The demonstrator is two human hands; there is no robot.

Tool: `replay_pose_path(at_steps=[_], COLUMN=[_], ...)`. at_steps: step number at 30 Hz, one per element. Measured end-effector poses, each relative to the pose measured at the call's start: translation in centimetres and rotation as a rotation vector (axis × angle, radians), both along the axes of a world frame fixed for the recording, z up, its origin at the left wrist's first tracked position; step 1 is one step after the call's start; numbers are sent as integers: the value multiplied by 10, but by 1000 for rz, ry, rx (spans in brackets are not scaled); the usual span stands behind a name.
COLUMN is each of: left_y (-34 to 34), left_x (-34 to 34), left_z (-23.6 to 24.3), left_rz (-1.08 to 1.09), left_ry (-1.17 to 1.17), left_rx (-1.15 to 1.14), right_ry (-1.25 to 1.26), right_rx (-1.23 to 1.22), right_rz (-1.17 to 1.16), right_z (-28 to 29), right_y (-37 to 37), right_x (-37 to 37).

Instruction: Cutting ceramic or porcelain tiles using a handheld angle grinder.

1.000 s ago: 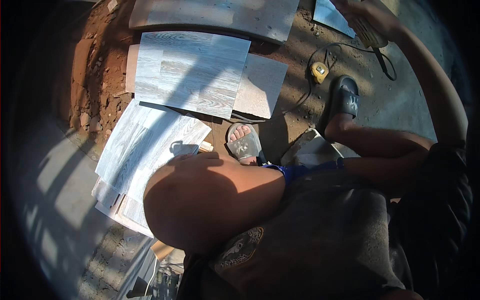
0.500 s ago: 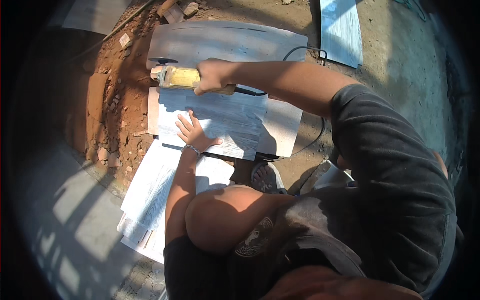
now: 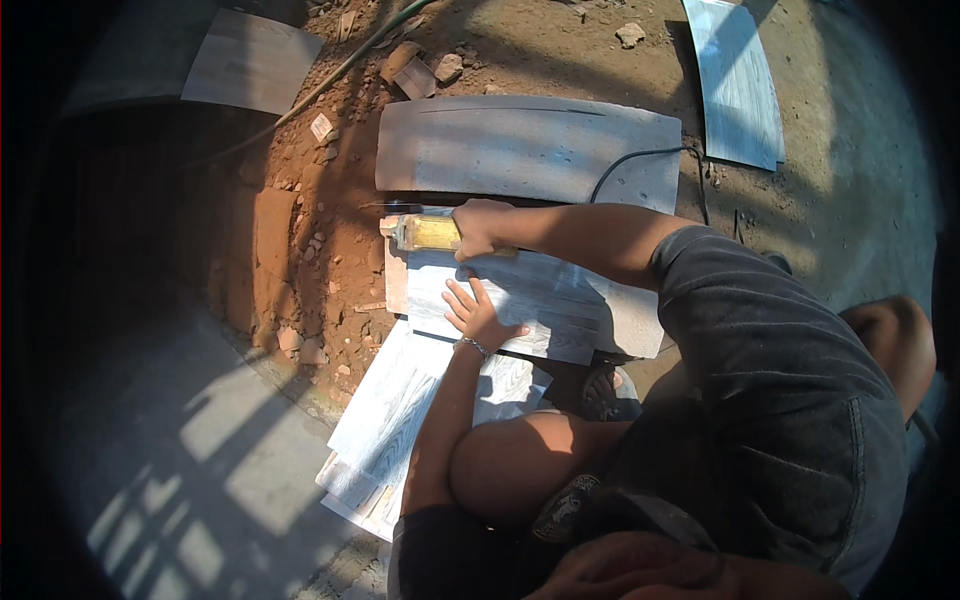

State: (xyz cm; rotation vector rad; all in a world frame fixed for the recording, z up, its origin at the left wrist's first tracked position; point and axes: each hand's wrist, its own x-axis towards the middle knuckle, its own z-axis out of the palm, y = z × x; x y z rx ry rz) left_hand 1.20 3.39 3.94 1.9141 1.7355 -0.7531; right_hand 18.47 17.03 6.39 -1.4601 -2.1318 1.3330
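My right hand (image 3: 482, 228) grips a yellow angle grinder (image 3: 430, 233), whose dark disc (image 3: 400, 206) is at the far left edge of a pale wood-patterned tile (image 3: 555, 305). My left hand (image 3: 478, 320) lies spread on that tile just below the tool, its fingers apart. The tile rests on a larger beige board (image 3: 635, 315). Nearer me, a loose stack of similar pale tiles (image 3: 375, 410) lies under and beside my left forearm. Whether the disc touches the tile is hard to tell.
A long grey slab (image 3: 520, 140) lies beyond, crossed by a black cable (image 3: 640, 153). More tiles (image 3: 735, 80) lie at upper right, another panel (image 3: 245, 60) at upper left beside a hose (image 3: 375, 40). Reddish rubble (image 3: 290, 270) borders the left, with concrete floor (image 3: 170, 430) below.
The grinder has come from the upper right down onto the tile's far edge, and my left hand has appeared flat on the tile. The view has also shifted, showing more ground ahead.
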Motion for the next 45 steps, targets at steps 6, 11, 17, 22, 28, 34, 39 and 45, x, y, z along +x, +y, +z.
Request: replay_pose_path(at_steps=[6, 11, 17, 22, 28, 34, 39, 45], left_y=[-1, -2, -1, -2, -2, -3, -2, -3], left_x=[2, 1, 3, 2, 1, -1, -1, 0], left_z=[2, 2, 1, 1, -3, -4, -3, -3], left_rz=[14, 16, 2, -5, -5, 19, 20, 29], left_ry=[1, -18, 23, 22, 3, -24, -25, -41], left_rx=[21, 35, 25, 30, 46, 53, 65, 83], right_ry=[-30, -40, -30, -48, -37, -21, -19, -42], right_rx=[-15, 12, 16, 5, -1, 7, -20, -63], right_rz=[10, 17, 21, 11, 27, 13, 12, 20], right_z=[-7, -14, -13, -9, -11, -13, -15, -13], right_y=[5, 5, -2, -10, -16, -23, -29, -37], right_x=[-8, -9, 0, 9, 16, 24, 30, 40])
